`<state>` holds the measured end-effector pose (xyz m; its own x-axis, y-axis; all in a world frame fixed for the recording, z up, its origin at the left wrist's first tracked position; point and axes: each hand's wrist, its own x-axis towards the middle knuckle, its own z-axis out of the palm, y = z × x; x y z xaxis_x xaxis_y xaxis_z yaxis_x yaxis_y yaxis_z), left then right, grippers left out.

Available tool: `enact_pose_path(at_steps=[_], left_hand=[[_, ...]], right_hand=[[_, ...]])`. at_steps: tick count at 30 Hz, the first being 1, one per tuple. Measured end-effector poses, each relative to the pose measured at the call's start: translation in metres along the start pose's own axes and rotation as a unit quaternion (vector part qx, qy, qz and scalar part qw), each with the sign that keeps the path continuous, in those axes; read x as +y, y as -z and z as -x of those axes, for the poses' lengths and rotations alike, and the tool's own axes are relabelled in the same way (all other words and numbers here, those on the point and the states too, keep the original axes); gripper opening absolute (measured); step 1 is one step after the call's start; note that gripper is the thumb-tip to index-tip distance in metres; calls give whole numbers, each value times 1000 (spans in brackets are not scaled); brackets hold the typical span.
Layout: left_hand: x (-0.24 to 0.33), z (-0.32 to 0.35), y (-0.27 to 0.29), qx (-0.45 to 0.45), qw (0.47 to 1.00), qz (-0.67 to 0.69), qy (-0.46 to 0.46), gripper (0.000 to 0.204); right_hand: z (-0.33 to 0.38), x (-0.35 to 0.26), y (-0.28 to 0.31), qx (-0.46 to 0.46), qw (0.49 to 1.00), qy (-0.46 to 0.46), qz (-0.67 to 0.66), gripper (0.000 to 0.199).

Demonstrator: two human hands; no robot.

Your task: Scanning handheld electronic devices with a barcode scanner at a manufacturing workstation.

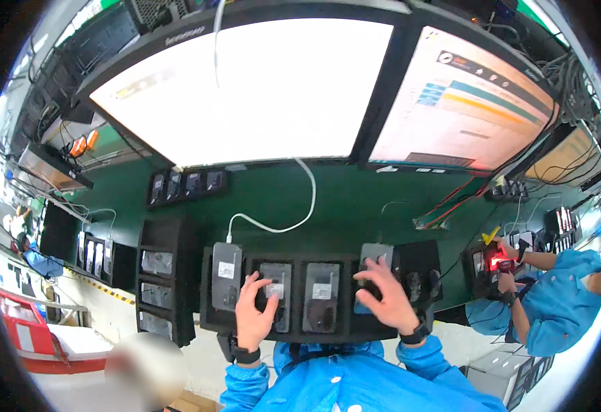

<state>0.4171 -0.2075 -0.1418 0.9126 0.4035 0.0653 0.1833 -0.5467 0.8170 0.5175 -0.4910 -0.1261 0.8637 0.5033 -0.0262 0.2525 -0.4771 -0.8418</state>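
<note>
A black foam tray (293,261) in front of me holds a row of smartphones lying with their backs up. The leftmost grey phone (225,285) has a white label and a white cable (273,229) plugged into its top end. My left hand (253,319), fingers apart, hovers over the left part of the second labelled phone (281,319). A third labelled phone (321,305) lies beside it, untouched. My right hand (388,299) spreads its fingers over a grey phone (377,251) in the slot to the right, covering much of it; whether the fingertips press on it is hard to see.
Two lit monitors (280,89) (465,110) stand at the back of the green table (266,199). Another black tray (151,237) with wrapped items is at left; a small phone rack (187,184) sits behind. A co-worker in blue (561,295) works at right with a red-lit device.
</note>
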Motion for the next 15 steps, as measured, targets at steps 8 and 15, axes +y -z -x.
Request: enact_pose_path(at_steps=[8, 15], left_hand=[[-16, -25, 38, 47, 998, 34, -15, 26], [-68, -61, 59, 50, 991, -77, -98, 47]], right_hand=[[-4, -25, -13, -3, 992, 10, -127, 32], [-7, -61, -74, -31, 964, -60, -257, 33]])
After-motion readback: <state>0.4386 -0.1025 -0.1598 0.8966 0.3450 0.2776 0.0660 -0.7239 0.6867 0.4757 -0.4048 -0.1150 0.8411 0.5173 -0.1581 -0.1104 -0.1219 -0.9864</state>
